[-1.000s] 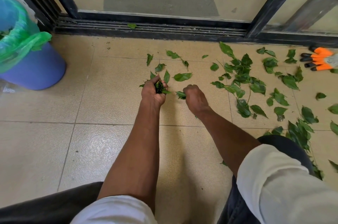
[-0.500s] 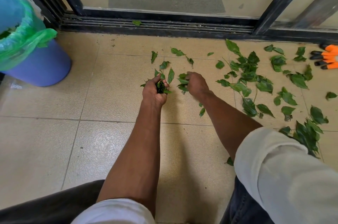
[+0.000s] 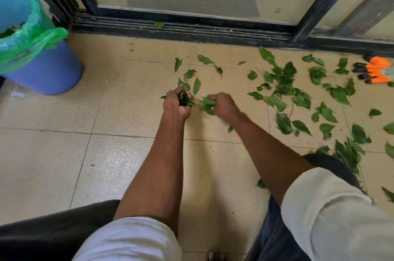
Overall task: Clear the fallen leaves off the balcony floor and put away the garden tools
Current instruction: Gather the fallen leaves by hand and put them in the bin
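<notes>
Green fallen leaves (image 3: 285, 92) lie scattered over the beige tiled floor, thickest to the right of my hands. My left hand (image 3: 177, 105) grips a bunch of leaves (image 3: 185, 98) low over the floor. Just to its right, my right hand (image 3: 223, 105) pinches a few more leaves (image 3: 207, 105), blurred by motion and held close to the left hand's bunch. An orange garden glove with black claw tips (image 3: 375, 70) lies at the far right edge.
A blue bin with a green liner (image 3: 32, 56) stands at the left by the wall, with leaves inside. A black sliding-door track (image 3: 191, 30) runs across the back, one leaf in it. My knees fill the bottom of the view.
My right hand picked leaves off the floor and brought them left toward the bunch in my left hand. The left hand stayed in place.
</notes>
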